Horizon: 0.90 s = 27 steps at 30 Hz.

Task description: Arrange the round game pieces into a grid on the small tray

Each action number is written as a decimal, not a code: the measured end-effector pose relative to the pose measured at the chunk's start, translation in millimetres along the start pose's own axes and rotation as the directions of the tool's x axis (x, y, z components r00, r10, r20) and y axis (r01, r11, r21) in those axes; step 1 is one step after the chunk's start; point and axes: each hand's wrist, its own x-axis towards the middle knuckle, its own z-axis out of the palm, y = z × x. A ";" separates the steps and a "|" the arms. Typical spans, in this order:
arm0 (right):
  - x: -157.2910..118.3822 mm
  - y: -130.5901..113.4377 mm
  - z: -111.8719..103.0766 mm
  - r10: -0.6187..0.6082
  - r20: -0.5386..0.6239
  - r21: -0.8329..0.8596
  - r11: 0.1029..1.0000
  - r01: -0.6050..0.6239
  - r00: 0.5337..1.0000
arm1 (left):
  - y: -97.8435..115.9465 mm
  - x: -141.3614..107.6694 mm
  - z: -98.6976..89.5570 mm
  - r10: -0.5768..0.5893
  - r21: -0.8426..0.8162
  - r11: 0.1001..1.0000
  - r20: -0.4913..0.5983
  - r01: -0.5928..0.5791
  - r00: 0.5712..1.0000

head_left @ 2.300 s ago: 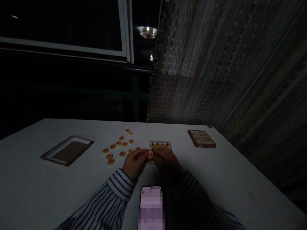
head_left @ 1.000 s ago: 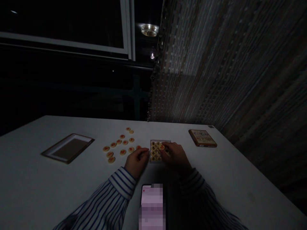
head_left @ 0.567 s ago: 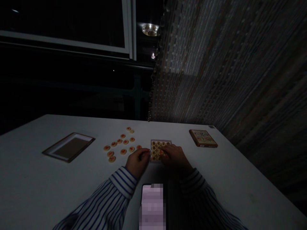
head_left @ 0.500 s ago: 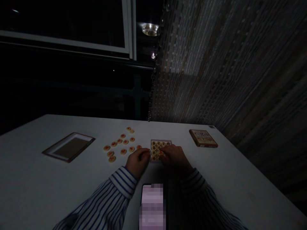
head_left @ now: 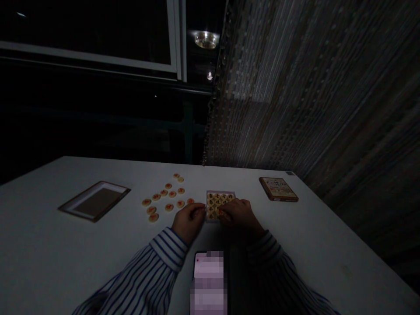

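A small clear plastic box point(head_left: 220, 192) stands in front of me, with rows of round xiangqi pieces point(head_left: 211, 202) lying in it, marked in dark characters. At its left edge my left hand point(head_left: 189, 222) is closed, thumb and forefinger pinching the box's side. My right hand point(head_left: 241, 216) reaches over the box's right part, its fingers closed on a xiangqi piece point(head_left: 221, 212) with a red mark, low over the other pieces. That hand hides the lower right corner of the box. Several loose red-marked xiangqi pieces point(head_left: 169, 207) lie scattered left of the box.
An open shallow tray-like box point(head_left: 113, 197) lies on the left of the white table point(head_left: 49, 245). A printed flat box point(head_left: 278, 189) sits at the right. A phone point(head_left: 208, 280) lies near the front edge. A beaded string curtain point(head_left: 272, 87) hangs behind.
My right fingers have shifted the red-marked piece slightly down and toward me over the box. The left hand and the scattered pieces stay where they were.
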 end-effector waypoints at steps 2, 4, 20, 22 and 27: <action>0.5 -0.5 -0.9 0.002 0.017 -0.014 1.000 -0.002 1.000 | -0.6 0.3 0.2 0.003 -0.014 1.000 -0.004 -0.003 1.000; 0.7 -0.9 -1.5 0.008 0.024 -0.022 1.000 -0.007 1.000 | -0.1 0.4 0.1 0.006 -0.017 1.000 -0.003 -0.006 1.000; -0.6 0.2 -0.4 -0.024 -0.006 -0.009 1.000 0.024 1.000 | 4.1 -0.6 -0.8 0.015 0.006 1.000 -0.026 -0.015 1.000; -0.4 0.2 -0.1 -0.025 -0.003 -0.016 1.000 0.025 1.000 | 3.5 -0.6 -0.6 0.017 0.009 1.000 -0.019 -0.016 1.000; -0.3 0.1 0.5 -0.035 -0.005 -0.026 0.999 0.035 0.999 | 2.9 0.1 -0.8 0.013 0.001 1.000 -0.002 -0.013 1.000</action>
